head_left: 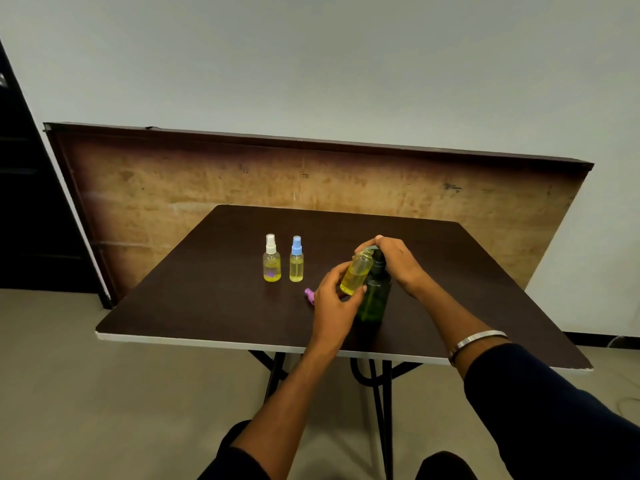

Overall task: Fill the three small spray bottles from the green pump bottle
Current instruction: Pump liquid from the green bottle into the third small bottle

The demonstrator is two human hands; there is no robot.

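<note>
Green pump point(374, 295), centre frame: my right hand point(398, 263) presses its head; left hand point(334, 299) pinches open bottle point(356, 273) — keep mouth under spout.

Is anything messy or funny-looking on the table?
No spill shows. The one loose thing is a purple spray cap lying on its side on the table, off its bottle. That open bottle is tilted in the left hand at the green pump bottle, with the right hand on the pump.
</note>
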